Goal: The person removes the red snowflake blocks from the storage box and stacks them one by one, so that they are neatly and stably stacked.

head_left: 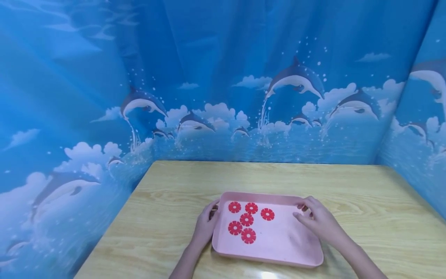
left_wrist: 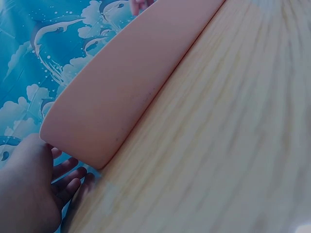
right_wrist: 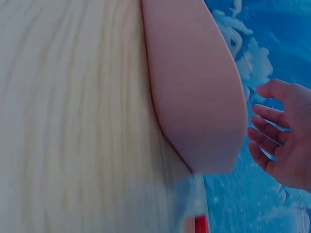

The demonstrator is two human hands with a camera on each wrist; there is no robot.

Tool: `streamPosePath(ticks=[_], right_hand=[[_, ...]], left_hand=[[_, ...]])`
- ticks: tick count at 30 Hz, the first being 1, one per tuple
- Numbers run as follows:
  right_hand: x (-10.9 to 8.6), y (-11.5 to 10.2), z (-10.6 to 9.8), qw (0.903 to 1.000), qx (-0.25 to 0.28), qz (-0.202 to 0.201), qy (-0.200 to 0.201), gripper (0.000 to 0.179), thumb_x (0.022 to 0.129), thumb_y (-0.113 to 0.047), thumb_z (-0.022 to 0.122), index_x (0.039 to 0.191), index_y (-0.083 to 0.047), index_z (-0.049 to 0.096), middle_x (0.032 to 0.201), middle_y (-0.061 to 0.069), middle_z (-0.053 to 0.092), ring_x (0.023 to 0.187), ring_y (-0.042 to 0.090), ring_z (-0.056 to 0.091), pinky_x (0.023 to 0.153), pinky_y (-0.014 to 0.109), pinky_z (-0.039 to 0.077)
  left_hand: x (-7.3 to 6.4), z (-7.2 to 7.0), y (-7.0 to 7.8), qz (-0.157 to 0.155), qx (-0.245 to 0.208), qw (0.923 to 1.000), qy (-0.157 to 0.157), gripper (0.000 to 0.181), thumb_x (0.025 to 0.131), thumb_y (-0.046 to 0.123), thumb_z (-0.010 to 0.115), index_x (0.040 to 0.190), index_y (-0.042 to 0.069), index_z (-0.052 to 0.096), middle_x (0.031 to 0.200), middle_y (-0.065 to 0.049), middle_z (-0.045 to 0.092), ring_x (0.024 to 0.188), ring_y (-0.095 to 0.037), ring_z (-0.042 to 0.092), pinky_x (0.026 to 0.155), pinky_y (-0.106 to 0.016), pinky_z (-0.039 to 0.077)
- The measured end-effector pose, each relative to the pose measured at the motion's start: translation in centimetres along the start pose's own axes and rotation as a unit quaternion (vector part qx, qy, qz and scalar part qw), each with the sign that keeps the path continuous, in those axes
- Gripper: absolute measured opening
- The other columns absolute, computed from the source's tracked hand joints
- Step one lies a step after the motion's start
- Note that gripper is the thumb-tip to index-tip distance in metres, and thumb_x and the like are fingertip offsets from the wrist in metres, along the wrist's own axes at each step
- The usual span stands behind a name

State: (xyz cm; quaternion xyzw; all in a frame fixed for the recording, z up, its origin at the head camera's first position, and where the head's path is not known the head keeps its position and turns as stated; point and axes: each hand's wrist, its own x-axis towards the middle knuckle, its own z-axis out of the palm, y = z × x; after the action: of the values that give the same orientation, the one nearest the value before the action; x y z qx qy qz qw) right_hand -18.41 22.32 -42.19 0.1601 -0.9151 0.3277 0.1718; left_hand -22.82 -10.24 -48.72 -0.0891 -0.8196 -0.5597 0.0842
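A shallow pink tray [head_left: 271, 255] lies on the wooden table, and several red notched discs [head_left: 248, 235] with pale centres lie flat in its left half. My left hand [head_left: 205, 226] holds the tray's left side, thumb at the rim and fingers along the outer wall. In the left wrist view that hand [left_wrist: 34, 189] is by the tray's near corner, its thumb hidden behind the wall. My right hand [head_left: 318, 221] is over the tray's right end, thumb and fingers apart with nothing between them. The right wrist view shows its loosely bent fingers [right_wrist: 269, 128] beside the wall.
The wooden table [head_left: 167, 201] extends around the tray on all sides. Behind and beside it hangs a blue curtain [head_left: 216, 77] printed with dolphins and clouds. A small red thing [right_wrist: 200, 224] shows at the bottom of the right wrist view.
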Motion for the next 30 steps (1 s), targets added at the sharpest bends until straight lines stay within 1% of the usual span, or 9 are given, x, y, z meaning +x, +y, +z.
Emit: streamPosePath(ticks=[4, 7, 11, 15, 18, 23, 26, 30], right_hand=[[0.8, -1.2, 1.6, 0.9986, 0.000, 0.034, -0.040, 0.026, 0.079, -0.013, 0.070, 0.102, -0.005, 0.061, 0.088, 0.001, 0.054, 0.083, 0.019, 0.052, 0.065, 0.030, 0.048], [1.3, -1.6, 2.9, 0.9970, 0.014, 0.046, -0.061, 0.029, 0.079, -0.012, 0.070, 0.105, -0.005, 0.061, 0.091, 0.001, 0.055, 0.085, 0.018, 0.051, 0.068, 0.032, 0.048], [1.8, -1.5, 4.5, 0.9944, 0.027, 0.058, -0.084, 0.030, 0.077, -0.009, 0.070, 0.105, -0.005, 0.061, 0.091, 0.002, 0.056, 0.083, 0.016, 0.052, 0.068, 0.028, 0.048], [2.2, -1.1, 5.6, 0.9932, 0.015, 0.067, -0.094, 0.030, 0.075, -0.007, 0.068, 0.104, -0.006, 0.062, 0.089, 0.000, 0.055, 0.081, 0.015, 0.052, 0.067, 0.027, 0.048], [2.3, -0.7, 6.1, 0.9931, 0.001, 0.067, -0.097, 0.032, 0.074, -0.005, 0.067, 0.106, -0.005, 0.062, 0.092, 0.001, 0.054, 0.082, 0.015, 0.052, 0.069, 0.029, 0.048], [2.3, 0.0, 6.4, 0.9928, -0.020, 0.053, -0.106, 0.038, 0.073, -0.006, 0.067, 0.110, -0.005, 0.063, 0.096, 0.003, 0.053, 0.085, 0.016, 0.051, 0.071, 0.031, 0.048], [2.4, 0.1, 6.4, 0.9919, -0.023, 0.052, -0.114, 0.036, 0.073, -0.006, 0.066, 0.108, -0.006, 0.064, 0.094, 0.002, 0.051, 0.084, 0.015, 0.050, 0.070, 0.031, 0.047], [2.6, 0.2, 6.5, 0.9900, -0.022, 0.062, -0.125, 0.034, 0.072, -0.006, 0.066, 0.105, -0.008, 0.064, 0.092, 0.000, 0.049, 0.083, 0.014, 0.048, 0.069, 0.030, 0.046]], left_hand=[[-0.1, 0.0, 0.2, 0.004, -0.004, 1.0000, 0.000, 0.036, 0.092, 0.011, 0.054, 0.128, 0.005, 0.052, 0.108, -0.013, 0.057, 0.096, -0.026, 0.056, 0.084, -0.037, 0.048], [-0.1, 0.0, 0.2, 0.008, -0.005, 1.0000, 0.000, 0.036, 0.092, 0.012, 0.054, 0.127, 0.004, 0.053, 0.107, -0.013, 0.057, 0.095, -0.026, 0.056, 0.083, -0.036, 0.048], [0.0, 0.0, 0.2, 0.002, -0.003, 1.0000, 0.003, 0.036, 0.092, 0.012, 0.054, 0.127, 0.005, 0.053, 0.106, -0.012, 0.057, 0.095, -0.025, 0.056, 0.083, -0.035, 0.048], [0.0, 0.0, 0.2, -0.005, -0.002, 1.0000, 0.003, 0.036, 0.092, 0.012, 0.054, 0.128, 0.006, 0.052, 0.108, -0.011, 0.057, 0.096, -0.025, 0.056, 0.085, -0.036, 0.048], [0.1, 0.1, 0.2, -0.004, -0.002, 1.0000, 0.002, 0.036, 0.093, 0.013, 0.053, 0.128, 0.006, 0.052, 0.107, -0.011, 0.057, 0.096, -0.025, 0.056, 0.085, -0.036, 0.048], [0.1, 0.1, 0.0, -0.003, 0.000, 1.0000, 0.001, 0.036, 0.093, 0.013, 0.053, 0.128, 0.006, 0.052, 0.107, -0.010, 0.056, 0.096, -0.024, 0.056, 0.084, -0.036, 0.048], [0.1, 0.1, -0.1, -0.004, 0.004, 1.0000, 0.003, 0.036, 0.093, 0.015, 0.053, 0.128, 0.007, 0.052, 0.107, -0.010, 0.056, 0.096, -0.024, 0.056, 0.084, -0.037, 0.048], [0.1, 0.1, -0.1, -0.003, 0.008, 1.0000, 0.002, 0.036, 0.093, 0.016, 0.053, 0.128, 0.007, 0.052, 0.107, -0.010, 0.056, 0.096, -0.024, 0.055, 0.084, -0.037, 0.047]])
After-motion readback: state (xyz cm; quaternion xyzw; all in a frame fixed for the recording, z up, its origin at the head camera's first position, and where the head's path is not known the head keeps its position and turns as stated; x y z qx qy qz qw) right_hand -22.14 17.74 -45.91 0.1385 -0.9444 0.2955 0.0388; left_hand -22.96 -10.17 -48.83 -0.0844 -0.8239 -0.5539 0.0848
